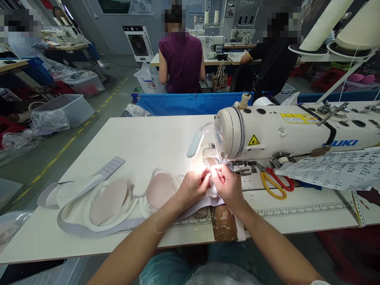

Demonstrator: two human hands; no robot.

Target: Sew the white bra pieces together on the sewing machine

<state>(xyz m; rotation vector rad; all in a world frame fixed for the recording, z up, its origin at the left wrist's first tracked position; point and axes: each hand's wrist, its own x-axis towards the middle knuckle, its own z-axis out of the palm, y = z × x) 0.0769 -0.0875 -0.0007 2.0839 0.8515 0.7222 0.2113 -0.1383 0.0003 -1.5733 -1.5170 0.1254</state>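
Under the lit needle area of a white sewing machine (255,130), my two hands meet with fingertips nearly touching. My left hand (194,184) is closed in a pinch, and my right hand (227,182) pinches close beside it. Between and below them runs pale fabric, part of a white bra (109,202) whose cups and band spread leftward over the table. Glare and the fingers hide exactly which bit of the bra is pinched. The bra's far end, with rows of hook-and-eye tape (113,167), lies flat at the left.
Scissors (271,183) with yellow and red handles lie right of my right hand. A printed sheet (335,168) hangs by the machine. A measuring tape (303,209) runs along the table's front edge. Thread cones (326,23) stand upper right. Two co-workers sit beyond the blue cloth trough (190,103).
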